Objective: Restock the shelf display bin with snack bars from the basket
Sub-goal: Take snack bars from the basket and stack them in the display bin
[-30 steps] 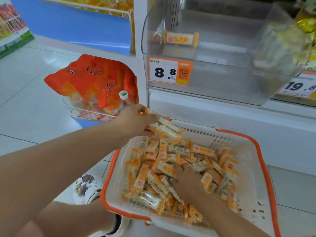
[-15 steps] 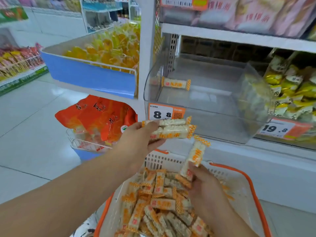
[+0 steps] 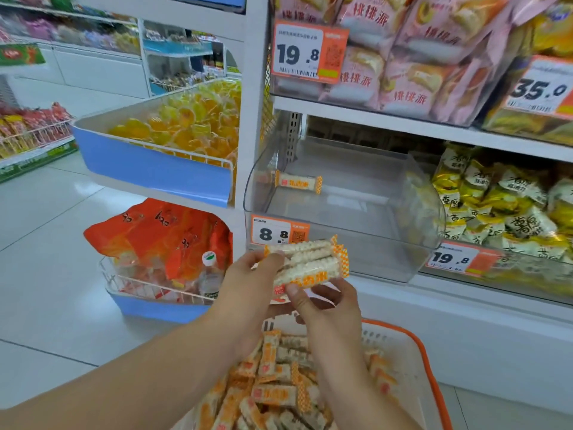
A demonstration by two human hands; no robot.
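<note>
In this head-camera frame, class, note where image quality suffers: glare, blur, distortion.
Head view: shelf edges bow from wide-angle distortion; the clear bin shows soft reflections; the far aisle and right-hand packets are blurred; the snack bars held by left hand and right hand stay fairly sharp.

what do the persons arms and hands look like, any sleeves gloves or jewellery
Both forearms are bare as far as the picture shows, with no sleeve in view. The left hand and right hand wear no gloves, and no rings, watch or bracelet show. The fingernails look short and unpainted.
</note>
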